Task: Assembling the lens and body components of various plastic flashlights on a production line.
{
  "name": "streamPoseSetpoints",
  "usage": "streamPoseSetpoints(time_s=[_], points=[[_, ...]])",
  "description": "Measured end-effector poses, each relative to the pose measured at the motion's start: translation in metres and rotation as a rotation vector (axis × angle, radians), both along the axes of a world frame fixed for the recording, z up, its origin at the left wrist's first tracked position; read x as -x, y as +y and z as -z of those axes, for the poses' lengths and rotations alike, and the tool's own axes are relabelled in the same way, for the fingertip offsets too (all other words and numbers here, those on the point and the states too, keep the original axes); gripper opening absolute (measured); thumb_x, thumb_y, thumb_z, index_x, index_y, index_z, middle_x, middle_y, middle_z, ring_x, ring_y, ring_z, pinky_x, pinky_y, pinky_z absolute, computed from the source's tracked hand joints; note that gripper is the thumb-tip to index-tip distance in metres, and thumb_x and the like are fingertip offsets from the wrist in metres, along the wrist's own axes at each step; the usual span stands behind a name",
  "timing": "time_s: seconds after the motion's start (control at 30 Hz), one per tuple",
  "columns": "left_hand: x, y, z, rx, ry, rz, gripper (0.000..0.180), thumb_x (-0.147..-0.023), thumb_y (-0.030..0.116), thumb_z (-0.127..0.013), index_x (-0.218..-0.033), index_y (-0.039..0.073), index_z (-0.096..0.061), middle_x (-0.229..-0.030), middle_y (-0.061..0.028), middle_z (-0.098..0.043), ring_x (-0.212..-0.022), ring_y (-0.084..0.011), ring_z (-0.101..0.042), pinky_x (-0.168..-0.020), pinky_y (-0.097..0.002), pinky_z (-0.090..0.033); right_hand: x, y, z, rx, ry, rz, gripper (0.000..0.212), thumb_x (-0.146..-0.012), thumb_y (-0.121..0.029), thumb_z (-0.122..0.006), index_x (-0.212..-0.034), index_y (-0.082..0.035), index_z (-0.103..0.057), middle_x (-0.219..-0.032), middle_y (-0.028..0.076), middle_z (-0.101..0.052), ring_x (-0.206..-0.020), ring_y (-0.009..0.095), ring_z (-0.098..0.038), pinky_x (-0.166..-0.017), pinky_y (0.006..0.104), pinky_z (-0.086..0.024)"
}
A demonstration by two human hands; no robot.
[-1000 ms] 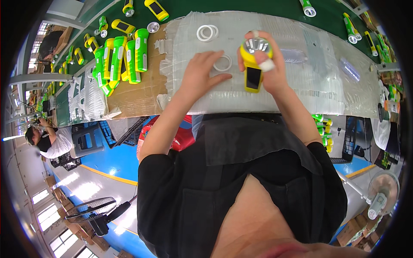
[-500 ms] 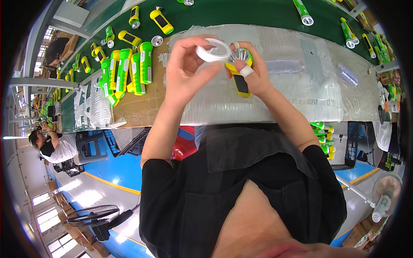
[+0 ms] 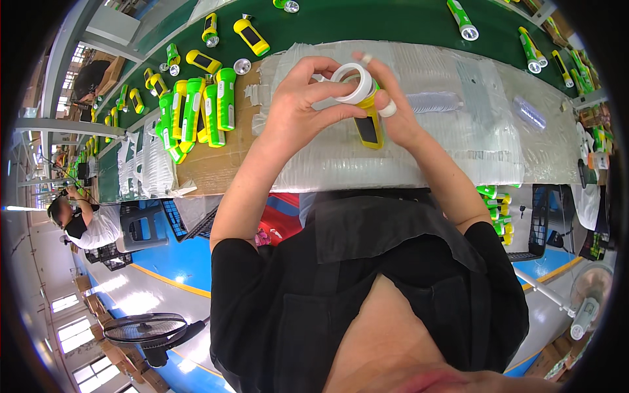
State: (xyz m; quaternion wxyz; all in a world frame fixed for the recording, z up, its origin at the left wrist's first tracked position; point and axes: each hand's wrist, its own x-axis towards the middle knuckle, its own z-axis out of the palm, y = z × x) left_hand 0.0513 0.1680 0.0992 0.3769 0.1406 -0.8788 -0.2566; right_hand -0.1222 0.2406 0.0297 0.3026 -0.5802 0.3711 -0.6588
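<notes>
Over the middle of the bench, my left hand (image 3: 298, 101) grips a white ring (image 3: 357, 99) between thumb and fingers. The ring is held at the head of a yellow flashlight (image 3: 369, 133) with a dark panel on its body. It overlaps the head, and I cannot tell whether it is seated. My right hand (image 3: 401, 118), white wraps on its thumb and a finger, holds the flashlight near the head, its index finger raised and blurred. The ring and my left fingers hide the reflector that the head holds.
Several green and yellow flashlights (image 3: 191, 108) lie together on the bench's left, near a loose reflector (image 3: 242, 66). Clear stacked discs (image 3: 434, 102) and a clear wrapped roll (image 3: 529, 113) lie right. More flashlights rest on the green belt (image 3: 380, 26) beyond. A black basket (image 3: 538, 223) stands lower right.
My left hand has moved right and slightly down, bringing the white ring from beside the flashlight onto its head. My right index finger has lifted from the rim.
</notes>
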Motion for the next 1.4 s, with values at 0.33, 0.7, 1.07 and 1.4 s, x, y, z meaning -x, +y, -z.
streamPoseSetpoints(time_s=[0.33, 0.7, 1.07, 1.4], points=[[0.025, 0.012, -0.003, 0.06, -0.064, 0.069, 0.041, -0.068, 0.025, -0.085, -0.103, 0.012, -0.067, -0.109, -0.0108, -0.061, -0.097, -0.0291, -0.062, -0.077, -0.0361, -0.052, 0.078, 0.013, -0.082, 0.025, 0.794, -0.1, 0.042, -0.072, -0.01, -0.08, -0.109, -0.004, -0.062, -0.101, 0.007, -0.062, -0.09, 0.022, -0.06, -0.08, 0.0333, -0.049], [0.046, 0.022, 0.011, -0.155, -0.094, 0.122, 0.039, -0.074, 0.022, -0.084, -0.1, 0.009, -0.058, -0.099, -0.0033, -0.069, -0.085, -0.0192, -0.064, -0.075, -0.0311, -0.051, 0.071, 0.006, -0.14, -0.262, 1.231, -0.275, 0.034, -0.069, -0.013, -0.075, -0.097, -0.001, -0.061, -0.083, 0.01, -0.059, -0.075, 0.025, -0.057, -0.066, 0.0355, -0.047], [0.053, 0.018, 0.026, -0.009, 0.062, 0.097, 0.039, -0.069, 0.02, -0.084, -0.096, 0.01, -0.058, -0.084, -0.0101, -0.062, -0.074, -0.0302, -0.061, -0.063, -0.0399, -0.048, 0.053, 0.013, -0.125, -0.471, 1.184, 0.056, 0.04, -0.063, -0.034, -0.075, -0.074, 0.002, -0.06, -0.062, 0.013, -0.057, -0.055, 0.024, -0.055, -0.052, 0.0351, -0.042], [0.056, 0.021, 0.021, -0.059, 0.047, 0.092, 0.038, -0.069, 0.02, -0.084, -0.098, 0.01, -0.061, -0.086, -0.0086, -0.064, -0.079, -0.0286, -0.063, -0.065, -0.0386, -0.05, 0.074, 0.011, -0.102, -0.088, 1.098, 0.138, 0.038, -0.074, -0.035, -0.074, -0.079, -0.001, -0.057, -0.07, 0.011, -0.057, -0.06, 0.025, -0.054, -0.057, 0.0375, -0.044]])
